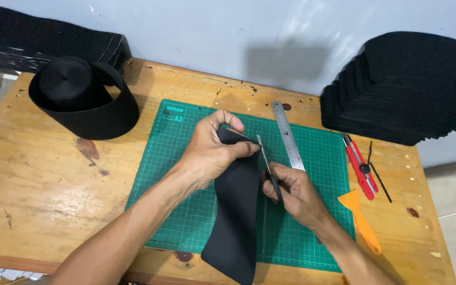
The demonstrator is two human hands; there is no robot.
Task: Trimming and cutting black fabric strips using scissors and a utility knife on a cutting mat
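Black webbing sits coiled in a wide roll (83,97) at the far left corner of the wooden table (38,174), in front of a dark stack (43,37) by the wall. Moving right, the left hand (212,150) comes in over the green cutting mat (186,158), fingers curled and thumb pressed down, pinched shut on the upper end of a black fabric strip (236,211). That strip runs lengthwise from the fingers at mid-mat towards the near table edge, its lower end hanging just past the mat's front border, tilted slightly leftward at the bottom. Just beside it the right hand (296,192) is closed around the dark handles of a pair of scissors (266,163), blades pointing away from the person and meeting the strip's top right edge. Beyond lies a steel ruler (288,136), angled on the mat. Further right rest a red utility knife (360,166), an orange scraper (362,219), and a tall pile of black pieces (412,87).
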